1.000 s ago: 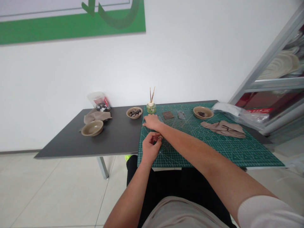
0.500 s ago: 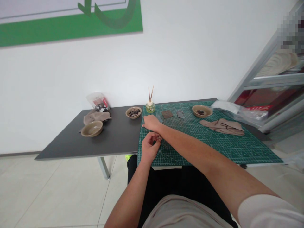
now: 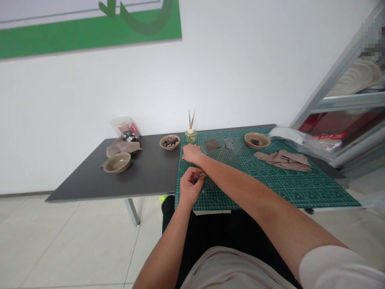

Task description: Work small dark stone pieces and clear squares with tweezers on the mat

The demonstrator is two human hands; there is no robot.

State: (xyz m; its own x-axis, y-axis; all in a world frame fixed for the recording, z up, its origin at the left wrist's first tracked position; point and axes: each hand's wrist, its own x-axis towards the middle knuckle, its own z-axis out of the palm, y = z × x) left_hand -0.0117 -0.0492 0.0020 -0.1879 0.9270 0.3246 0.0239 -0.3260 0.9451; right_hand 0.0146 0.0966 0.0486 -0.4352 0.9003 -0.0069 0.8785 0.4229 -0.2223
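Left of the frame's centre, on the dark table [image 3: 150, 176], a tan bowl [image 3: 117, 162] stands before a crumpled beige cloth [image 3: 116, 149]; a clear container [image 3: 122, 127] with dark and white pieces sits just behind. Nearer the middle, a second bowl [image 3: 170, 148] holds small stones [image 3: 170, 141]. Right of it, a green bottle [image 3: 191, 137] with two sticks stands at the back of the green cutting mat [image 3: 270, 188].

At mid-frame, the left hand [image 3: 189, 184] pinches a small brownish piece [image 3: 203, 174] between thumb and fingers, over the mat and next to the right forearm. The right hand [image 3: 191, 153] lies farther up, its arm crossing from the lower right; its fingers are turned away, so I cannot tell whether they grip anything. Just beside it is a grey-blue sheet [image 3: 203, 150], partly hidden.

Farther right come a brown square [image 3: 212, 144], a grey square [image 3: 229, 144], a bowl [image 3: 264, 140] with dark pieces [image 3: 255, 142], and a brownish cloth [image 3: 285, 160].
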